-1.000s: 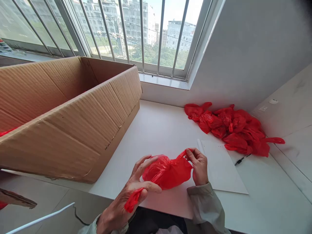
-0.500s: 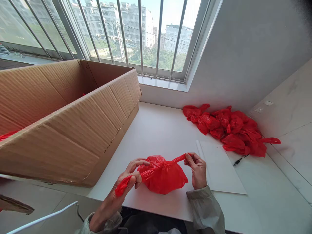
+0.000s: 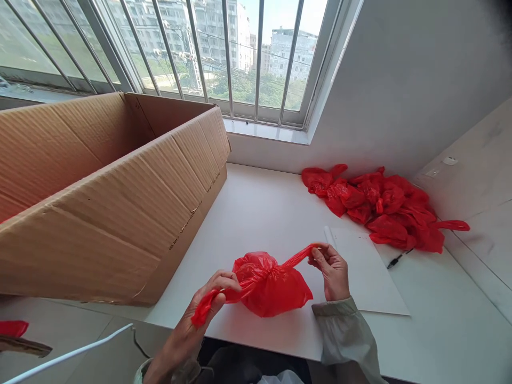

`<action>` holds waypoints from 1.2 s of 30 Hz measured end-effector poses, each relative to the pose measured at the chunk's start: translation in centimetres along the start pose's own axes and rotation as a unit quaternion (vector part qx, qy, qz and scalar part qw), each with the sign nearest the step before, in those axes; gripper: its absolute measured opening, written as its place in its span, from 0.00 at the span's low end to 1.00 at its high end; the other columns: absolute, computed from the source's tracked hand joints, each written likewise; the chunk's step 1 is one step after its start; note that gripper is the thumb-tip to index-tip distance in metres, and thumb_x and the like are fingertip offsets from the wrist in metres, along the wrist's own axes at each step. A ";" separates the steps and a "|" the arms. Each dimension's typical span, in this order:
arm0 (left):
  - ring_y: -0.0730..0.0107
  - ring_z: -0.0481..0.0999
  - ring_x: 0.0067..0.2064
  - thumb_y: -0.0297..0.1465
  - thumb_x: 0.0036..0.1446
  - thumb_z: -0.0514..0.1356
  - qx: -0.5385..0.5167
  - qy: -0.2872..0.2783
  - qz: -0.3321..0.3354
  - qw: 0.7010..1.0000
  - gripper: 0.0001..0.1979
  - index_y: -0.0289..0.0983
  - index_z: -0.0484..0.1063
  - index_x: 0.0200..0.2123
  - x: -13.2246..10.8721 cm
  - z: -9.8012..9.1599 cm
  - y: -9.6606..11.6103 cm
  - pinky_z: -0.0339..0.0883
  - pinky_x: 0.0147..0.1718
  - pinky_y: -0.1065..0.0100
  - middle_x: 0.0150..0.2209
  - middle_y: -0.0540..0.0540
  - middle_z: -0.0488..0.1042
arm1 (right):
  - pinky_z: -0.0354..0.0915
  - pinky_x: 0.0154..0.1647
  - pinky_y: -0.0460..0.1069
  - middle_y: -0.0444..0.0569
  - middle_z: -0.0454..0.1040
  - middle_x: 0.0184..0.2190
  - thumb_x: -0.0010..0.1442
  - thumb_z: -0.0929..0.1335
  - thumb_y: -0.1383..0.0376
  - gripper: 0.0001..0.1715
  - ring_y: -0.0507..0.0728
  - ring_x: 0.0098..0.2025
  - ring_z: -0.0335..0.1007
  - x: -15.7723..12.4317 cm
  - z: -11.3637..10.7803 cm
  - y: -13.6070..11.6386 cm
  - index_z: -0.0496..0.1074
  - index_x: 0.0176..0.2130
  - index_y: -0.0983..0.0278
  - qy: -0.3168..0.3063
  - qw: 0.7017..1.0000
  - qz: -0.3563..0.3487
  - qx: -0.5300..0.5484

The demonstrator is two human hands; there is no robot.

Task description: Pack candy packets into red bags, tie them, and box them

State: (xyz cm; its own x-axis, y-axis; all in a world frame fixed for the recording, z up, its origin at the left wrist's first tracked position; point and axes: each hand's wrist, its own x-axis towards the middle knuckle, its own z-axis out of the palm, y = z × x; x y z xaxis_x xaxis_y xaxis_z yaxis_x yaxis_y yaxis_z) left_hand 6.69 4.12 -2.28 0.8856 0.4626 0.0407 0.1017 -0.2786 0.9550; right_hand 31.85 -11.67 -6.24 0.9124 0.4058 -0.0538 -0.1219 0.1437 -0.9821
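Note:
A red plastic bag (image 3: 276,290), bulging and knotted at its top, rests on the white table (image 3: 260,208) near its front edge. My left hand (image 3: 214,298) grips one twisted handle of the bag, whose loose end hangs out over the thumb. Pinched between the thumb and fingers of my right hand (image 3: 330,269) is the other handle, stretched up and to the right from the knot. What the bag contains is hidden.
A large open cardboard box (image 3: 172,197) stands at the left. Several red plastic bags (image 3: 380,205) are heaped by the wall at the right. White paper (image 3: 372,282) and a black pen (image 3: 396,260) lie beside my right hand. Behind is a barred window (image 3: 240,64).
Both handles are drawn tauter; my right hand has moved slightly right and up. My left fingers have closed more around their handle. The view has shifted a little.

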 end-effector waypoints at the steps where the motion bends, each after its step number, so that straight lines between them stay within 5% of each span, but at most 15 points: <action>1: 0.55 0.68 0.53 0.51 0.62 0.51 0.010 0.003 0.009 1.000 0.23 0.43 0.69 0.51 -0.2 0.2 -0.3 0.66 0.52 0.59 0.52 0.41 0.67 | 0.69 0.33 0.50 0.47 0.77 0.31 0.48 0.75 0.51 0.28 0.53 0.30 0.71 0.0 -0.3 -0.3 0.72 0.44 0.63 -0.009 1.000 0.007 0.004; 5: 0.33 0.52 0.64 0.60 0.40 0.65 0.138 0.039 0.083 0.986 0.54 0.49 0.48 0.67 -0.7 1.3 -2.3 0.58 0.58 0.42 0.66 0.36 0.49 | 0.70 0.41 0.53 0.54 0.77 0.41 0.55 0.68 0.43 0.34 0.58 0.41 0.74 -0.8 -1.8 -1.0 0.69 0.51 0.63 -0.089 0.992 0.071 -0.060; 9: 0.26 0.44 0.66 0.53 0.44 0.68 0.243 0.057 0.128 0.960 0.54 0.54 0.41 0.68 -0.1 3.2 -3.5 0.50 0.62 0.38 0.71 0.42 0.35 | 0.67 0.51 0.57 0.57 0.75 0.49 0.59 0.61 0.40 0.35 0.63 0.52 0.70 -2.8 -1.7 -0.7 0.73 0.49 0.63 -0.225 0.959 0.080 -0.152; 14: 0.28 0.45 0.67 0.59 0.56 0.50 0.275 0.132 0.158 0.939 0.45 0.48 0.35 0.69 2.1 6.3 -4.1 0.36 0.59 0.28 0.69 0.33 0.40 | 0.58 0.62 0.55 0.54 0.66 0.59 0.62 0.63 0.44 0.35 0.61 0.61 0.62 -5.0 2.2 -0.2 0.64 0.61 0.60 -0.339 0.930 -0.028 -0.142; 20: 0.41 0.48 0.67 0.54 0.62 0.47 0.263 0.148 0.212 0.929 0.40 0.43 0.33 0.69 3.6 6.9 -4.0 0.47 0.61 0.37 0.68 0.32 0.42 | 0.58 0.62 0.55 0.52 0.66 0.59 0.64 0.63 0.49 0.31 0.60 0.61 0.61 -6.4 4.8 -0.2 0.64 0.61 0.59 -0.269 0.955 -0.065 -0.111; 24: 0.40 0.48 0.67 0.53 0.63 0.47 0.259 0.149 0.230 0.926 0.39 0.41 0.37 0.68 3.4 6.5 -3.7 0.47 0.61 0.37 0.67 0.31 0.43 | 0.59 0.62 0.54 0.53 0.70 0.55 0.64 0.62 0.48 0.29 0.60 0.59 0.63 -6.6 5.2 0.1 0.67 0.58 0.60 -0.255 0.962 -0.068 -0.073; 28: 0.42 0.51 0.66 0.57 0.61 0.44 0.208 0.130 0.183 0.952 0.38 0.42 0.46 0.67 2.9 6.2 -4.0 0.47 0.62 0.39 0.67 0.35 0.48 | 0.60 0.61 0.56 0.53 0.73 0.52 0.66 0.60 0.49 0.28 0.60 0.58 0.64 -6.3 5.4 1.3 0.71 0.55 0.62 -0.240 0.971 -0.002 -0.016; 36: 0.49 0.57 0.64 0.46 0.65 0.44 0.132 0.176 0.093 0.971 0.25 0.48 0.60 0.61 2.6 6.2 -2.9 0.47 0.63 0.44 0.63 0.44 0.59 | 0.68 0.48 0.52 0.50 0.78 0.44 0.59 0.70 0.57 0.16 0.57 0.45 0.73 -5.9 5.8 1.0 0.78 0.45 0.59 -0.219 0.966 0.069 0.119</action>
State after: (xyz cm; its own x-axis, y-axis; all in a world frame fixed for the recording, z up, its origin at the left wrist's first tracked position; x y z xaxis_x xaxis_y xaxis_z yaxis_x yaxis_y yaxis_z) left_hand 11.46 0.91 -6.80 0.6946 0.6295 0.3482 0.1086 -0.5702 0.8143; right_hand 24.04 -8.67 -5.87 0.6344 0.7715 -0.0480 -0.3648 0.2440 -0.8985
